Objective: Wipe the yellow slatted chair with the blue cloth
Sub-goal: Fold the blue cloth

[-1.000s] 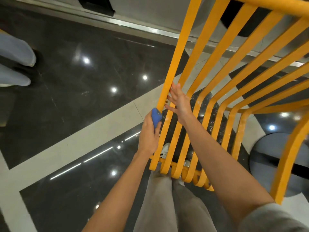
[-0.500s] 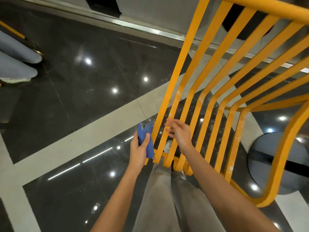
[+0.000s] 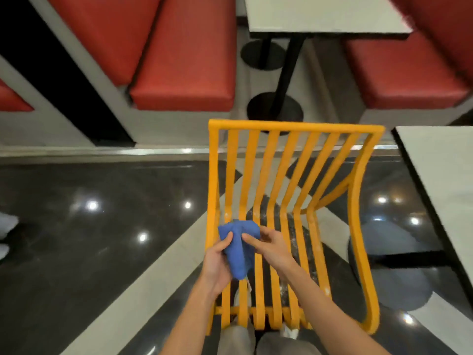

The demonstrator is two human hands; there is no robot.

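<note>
Blue cloth [image 3: 238, 248] between both hands' pinching fingers [image 3: 252, 238]

Glossy dark floor [image 3: 102, 252] under yellow slatted chair [image 3: 289, 190].

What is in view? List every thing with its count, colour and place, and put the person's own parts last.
chair: one, yellow, slatted, centre.
cloth: one, blue, bunched over the chair's left slats.
benches: red cushioned, top.
tables: two, white, top and right edge.
floor: dark, glossy, with pale stripes.
left hand: grips the cloth.
right hand: fingers pinch the cloth.
legs: grey trousers, bottom centre.
</note>
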